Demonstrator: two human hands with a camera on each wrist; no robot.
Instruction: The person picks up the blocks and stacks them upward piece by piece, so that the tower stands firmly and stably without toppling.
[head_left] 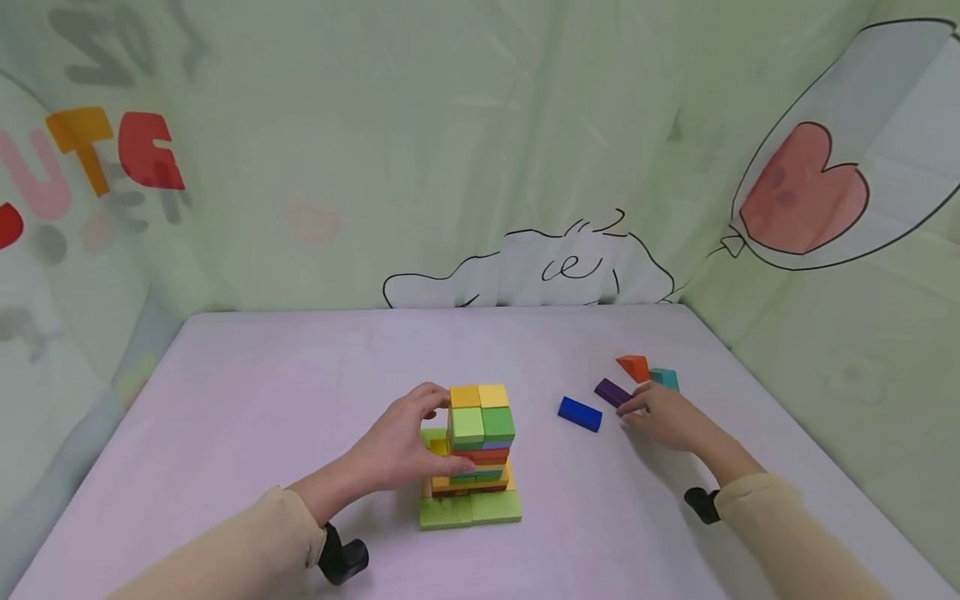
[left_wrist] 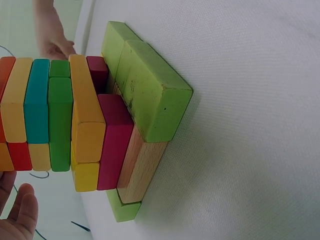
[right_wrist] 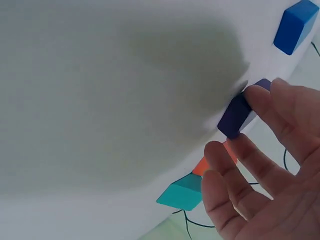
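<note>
A tower of coloured wooden blocks [head_left: 482,425] stands on a base of light green blocks [head_left: 471,510]. My left hand [head_left: 397,442] is at the tower's left side, its thumb across the front of the middle layers and its fingers bent round the back edge. In the left wrist view, fingertips [left_wrist: 25,207] show close beside the upper layers. Over to the right, my right hand [head_left: 663,417] pinches a purple block [right_wrist: 235,115] between thumb and fingers, low over the table. Its other fingers are loosely bent.
A blue block [head_left: 580,414] lies between the tower and my right hand. Just beyond that hand are an orange wedge-shaped block [head_left: 634,367] and a teal block [head_left: 666,378]. The pale table [head_left: 300,358] meets printed curtains at the back and sides.
</note>
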